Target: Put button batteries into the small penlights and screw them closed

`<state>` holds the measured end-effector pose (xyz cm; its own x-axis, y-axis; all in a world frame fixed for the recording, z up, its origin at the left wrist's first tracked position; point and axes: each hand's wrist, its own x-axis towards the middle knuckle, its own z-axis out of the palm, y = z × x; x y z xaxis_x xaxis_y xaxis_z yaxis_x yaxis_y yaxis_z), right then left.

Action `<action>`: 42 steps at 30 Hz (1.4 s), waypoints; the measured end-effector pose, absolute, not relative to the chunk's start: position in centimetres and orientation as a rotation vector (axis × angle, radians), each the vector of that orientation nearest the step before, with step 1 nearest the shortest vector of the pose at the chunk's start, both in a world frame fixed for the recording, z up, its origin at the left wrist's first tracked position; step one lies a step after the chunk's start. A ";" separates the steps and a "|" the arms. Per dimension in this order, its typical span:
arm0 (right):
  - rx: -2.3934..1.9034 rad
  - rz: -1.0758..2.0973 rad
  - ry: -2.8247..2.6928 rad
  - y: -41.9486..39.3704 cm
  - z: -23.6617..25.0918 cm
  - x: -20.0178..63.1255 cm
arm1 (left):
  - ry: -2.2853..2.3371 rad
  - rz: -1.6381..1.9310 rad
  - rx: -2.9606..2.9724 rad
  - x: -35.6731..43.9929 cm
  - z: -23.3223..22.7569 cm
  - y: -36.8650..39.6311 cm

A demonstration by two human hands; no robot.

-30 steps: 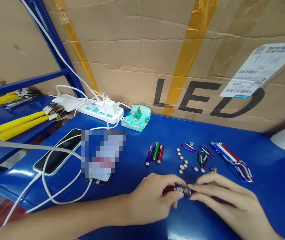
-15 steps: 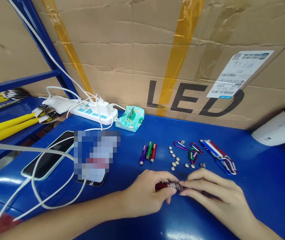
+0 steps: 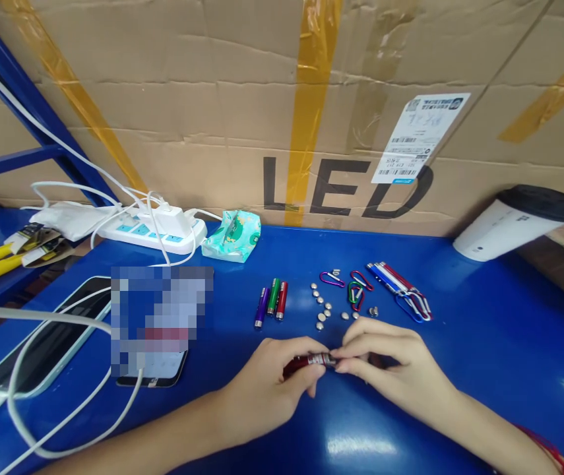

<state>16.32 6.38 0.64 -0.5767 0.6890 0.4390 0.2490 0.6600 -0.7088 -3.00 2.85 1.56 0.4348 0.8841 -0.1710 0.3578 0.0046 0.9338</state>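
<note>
My left hand (image 3: 266,382) is closed round a red mini flashlight (image 3: 304,361), which lies nearly level just above the blue table. The thumb and fingertips of my right hand (image 3: 395,359) pinch at its silver end; whether a small part sits between them is hidden. Beyond my hands lie several button cells (image 3: 328,306), scattered on the tabletop. A purple tube (image 3: 261,309), a green tube (image 3: 273,297) and a red tube (image 3: 282,301) rest side by side to their left. Loose carabiners (image 3: 355,290) are behind my right hand, near finished-looking flashlights with carabiners (image 3: 400,290).
Two phones, one dark-screened (image 3: 49,336) and one blurred over (image 3: 163,376), lie at left among white cables (image 3: 78,323). A power strip (image 3: 163,241) and a green tissue pack (image 3: 232,236) stand behind. A lidded cup (image 3: 504,221) tilts at right before the cardboard box (image 3: 212,132).
The view has swung right, so the table's things sit further left and more of the cup shows. Both hands keep their hold at the flashlight, with the right fingers still at its end.
</note>
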 end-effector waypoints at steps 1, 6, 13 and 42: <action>-0.747 0.808 -2.135 6.4 0.7 16.3 | 1.119 0.593 1.580 -3.0 1.6 2.8; -0.871 0.918 -2.087 6.5 0.9 16.1 | 1.105 0.589 1.615 -3.0 1.6 2.6; -0.880 1.041 -2.065 6.8 0.9 16.1 | 1.097 0.602 1.636 -3.0 1.6 2.6; -1.059 1.249 -2.050 6.8 1.0 15.8 | 1.041 0.550 1.757 -3.3 0.7 1.9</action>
